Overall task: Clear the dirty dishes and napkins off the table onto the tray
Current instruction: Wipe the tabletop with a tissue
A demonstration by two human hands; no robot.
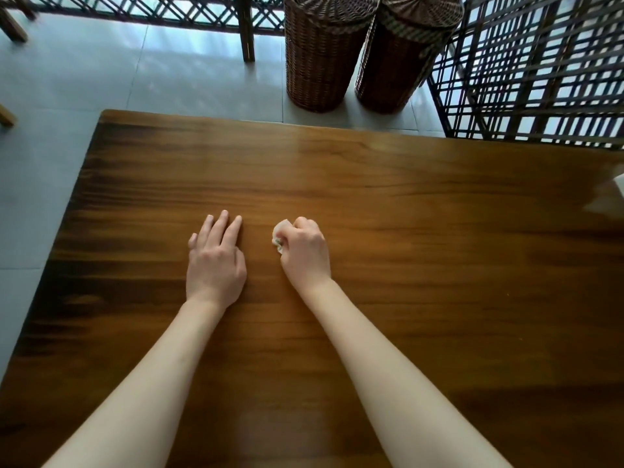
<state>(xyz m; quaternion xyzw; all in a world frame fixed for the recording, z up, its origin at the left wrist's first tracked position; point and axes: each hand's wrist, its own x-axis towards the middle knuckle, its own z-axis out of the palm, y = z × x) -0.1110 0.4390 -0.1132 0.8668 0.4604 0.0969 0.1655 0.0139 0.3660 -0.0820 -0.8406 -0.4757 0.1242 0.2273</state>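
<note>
My right hand (305,251) rests as a fist on the wooden table (422,248), closed around a crumpled white napkin (279,235) that sticks out at the thumb side. My left hand (216,258) lies flat on the table just left of it, palm down, fingers stretched out and holding nothing. No tray and no dishes are in view.
Two tall wicker baskets (326,52) (401,55) stand on the tiled floor beyond the table's far edge. A dark lattice screen (540,69) rises at the far right. A pale object (619,187) shows at the right edge of the table.
</note>
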